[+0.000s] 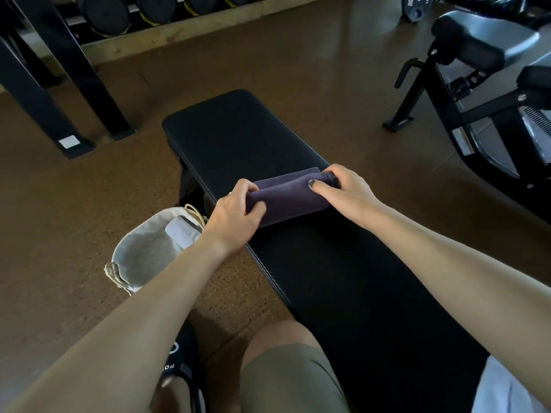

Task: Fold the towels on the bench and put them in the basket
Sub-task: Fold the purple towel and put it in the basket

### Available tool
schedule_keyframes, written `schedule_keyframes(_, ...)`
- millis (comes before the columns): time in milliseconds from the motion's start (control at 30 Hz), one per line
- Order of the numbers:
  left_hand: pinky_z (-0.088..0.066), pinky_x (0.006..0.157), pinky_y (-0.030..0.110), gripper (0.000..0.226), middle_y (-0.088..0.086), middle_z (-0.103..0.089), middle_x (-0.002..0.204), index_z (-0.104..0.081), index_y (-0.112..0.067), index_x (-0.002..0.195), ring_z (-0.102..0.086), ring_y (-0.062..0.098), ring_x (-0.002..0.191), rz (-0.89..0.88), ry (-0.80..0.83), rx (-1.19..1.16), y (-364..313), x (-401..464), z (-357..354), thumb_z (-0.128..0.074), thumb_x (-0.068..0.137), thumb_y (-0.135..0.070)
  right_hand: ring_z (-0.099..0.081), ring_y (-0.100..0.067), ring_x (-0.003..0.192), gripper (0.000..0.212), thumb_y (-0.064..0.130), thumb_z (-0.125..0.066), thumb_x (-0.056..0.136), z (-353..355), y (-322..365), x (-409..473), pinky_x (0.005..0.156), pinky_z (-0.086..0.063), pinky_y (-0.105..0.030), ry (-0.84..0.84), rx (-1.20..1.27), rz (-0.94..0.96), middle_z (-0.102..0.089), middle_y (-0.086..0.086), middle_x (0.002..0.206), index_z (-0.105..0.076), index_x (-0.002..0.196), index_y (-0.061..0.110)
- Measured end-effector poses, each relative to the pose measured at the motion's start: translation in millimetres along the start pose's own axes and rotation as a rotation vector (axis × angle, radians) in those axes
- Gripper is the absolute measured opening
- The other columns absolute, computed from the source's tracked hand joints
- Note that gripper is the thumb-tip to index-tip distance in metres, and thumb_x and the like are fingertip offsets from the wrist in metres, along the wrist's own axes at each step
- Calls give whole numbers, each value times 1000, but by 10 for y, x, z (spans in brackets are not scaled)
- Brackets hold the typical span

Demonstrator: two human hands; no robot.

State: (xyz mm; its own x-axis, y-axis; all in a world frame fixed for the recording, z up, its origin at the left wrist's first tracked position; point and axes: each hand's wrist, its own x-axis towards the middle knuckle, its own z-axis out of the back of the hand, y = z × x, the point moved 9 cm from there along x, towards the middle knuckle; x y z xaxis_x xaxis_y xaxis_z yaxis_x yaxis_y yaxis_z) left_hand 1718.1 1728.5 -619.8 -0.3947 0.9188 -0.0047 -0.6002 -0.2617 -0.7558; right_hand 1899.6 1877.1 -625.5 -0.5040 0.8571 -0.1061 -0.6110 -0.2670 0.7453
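A dark purple towel (287,196), folded into a thick roll, lies across the black padded bench (238,135). My left hand (235,214) grips its left end with the fingers curled over the fold. My right hand (343,190) grips the right end, thumb on top of the cloth. A light canvas basket (140,257) with rope handles stands on the floor left of the bench, under my left forearm. A pale folded towel (182,232) lies inside it.
A black rack's legs (89,93) stand on the brown floor at the far left, with weight plates (104,13) behind. A black exercise machine (477,93) fills the right side. My knee (286,368) and sandalled foot (182,368) are at the bottom.
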Motion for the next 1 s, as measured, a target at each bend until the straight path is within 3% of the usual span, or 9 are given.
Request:
schedule_keyframes(233,-54,77,29,17,-1,-62,108,-54,-23,116,-61,11,96,84,-83,-55,149,128,34,-54,104,-34,-61,-11,91,30,45,-56,102,-68,-16,85,64,-41,-18,-74,-104,-41,-64,3,105,-58,115,17)
schedule_keyframes(400,-48,68,19,18,0,-61,108,-54,-20,118,-57,6,89,118,-119,-33,178,198,30,-55,104,-31,-65,-21,98,38,45,-54,103,-129,9,100,78,-51,-30,-135,-209,-22,-67,-5,113,-55,123,12)
schedule_keyframes(533,-58,77,36,15,3,-62,107,-54,-21,115,-60,14,92,152,-114,-41,216,226,3,-55,103,-30,-65,-24,103,41,44,-52,104,-138,23,120,79,-48,-31,-177,-332,4,-65,-9,120,-54,128,10)
schedule_keyframes(600,-59,76,37,13,5,-62,104,-52,-21,113,-60,15,91,139,-121,-28,210,240,-11,-55,103,-28,-63,-23,104,41,42,-55,103,-134,20,114,78,-46,-29,-203,-329,17,-62,-10,123,-52,129,10)
schedule_keyframes(700,-41,65,17,14,8,-59,107,-49,-21,115,-52,9,86,90,-120,67,138,239,-36,-53,102,-25,-60,-22,104,36,35,-60,101,-122,116,65,79,-51,-31,-260,-347,117,-55,-12,126,-50,127,13)
schedule_keyframes(800,-43,68,29,14,5,-46,110,-46,-24,115,-53,18,87,11,-134,250,-19,184,-21,-49,102,-22,-57,-26,107,23,20,-62,99,-128,393,-31,89,-54,-41,-325,-547,377,-54,-13,122,-58,121,14)
schedule_keyframes(867,-47,75,40,18,6,-44,110,-49,-23,113,-52,26,95,-135,-169,404,-201,151,-4,-50,97,-13,-56,-30,109,20,12,-62,95,-211,494,-85,93,-51,-46,-292,-678,551,-60,-11,118,-65,115,12)
schedule_keyframes(1000,-47,91,41,27,6,-56,120,-60,-17,117,-53,28,112,-356,-109,612,-391,92,-129,-52,94,-7,-57,-23,115,29,20,-50,94,-192,477,-132,107,-44,-44,-153,-677,624,-67,-3,116,-70,113,13)
